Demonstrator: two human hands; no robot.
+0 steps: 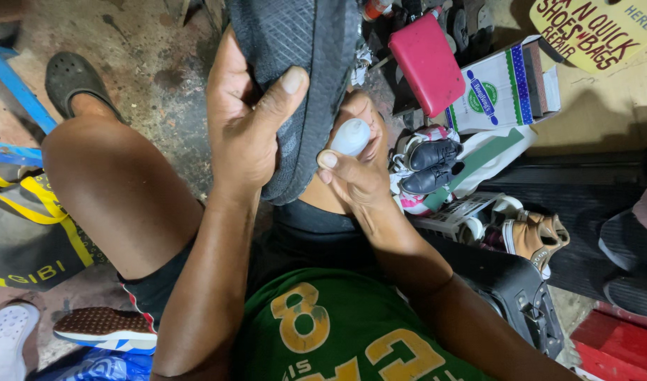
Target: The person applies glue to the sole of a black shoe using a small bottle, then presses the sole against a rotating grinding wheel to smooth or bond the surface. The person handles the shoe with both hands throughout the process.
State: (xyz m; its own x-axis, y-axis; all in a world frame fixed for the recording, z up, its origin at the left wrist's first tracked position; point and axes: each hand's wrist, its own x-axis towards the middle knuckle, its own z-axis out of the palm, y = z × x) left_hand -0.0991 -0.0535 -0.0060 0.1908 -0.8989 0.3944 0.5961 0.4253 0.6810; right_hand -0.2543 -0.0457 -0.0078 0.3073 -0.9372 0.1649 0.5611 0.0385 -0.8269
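Your left hand (242,120) gripped the dark shoe (302,77), sole up, above your lap; your right hand (355,166) closed around a small white bottle (351,136) just right of it. Judged best: steady the shoe, squeeze lightly along the sole edge.

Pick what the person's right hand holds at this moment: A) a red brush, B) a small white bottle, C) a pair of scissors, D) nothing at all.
B: the right hand is wrapped around a small white bottle held against the edge of the dark grey shoe, which the left hand grips.
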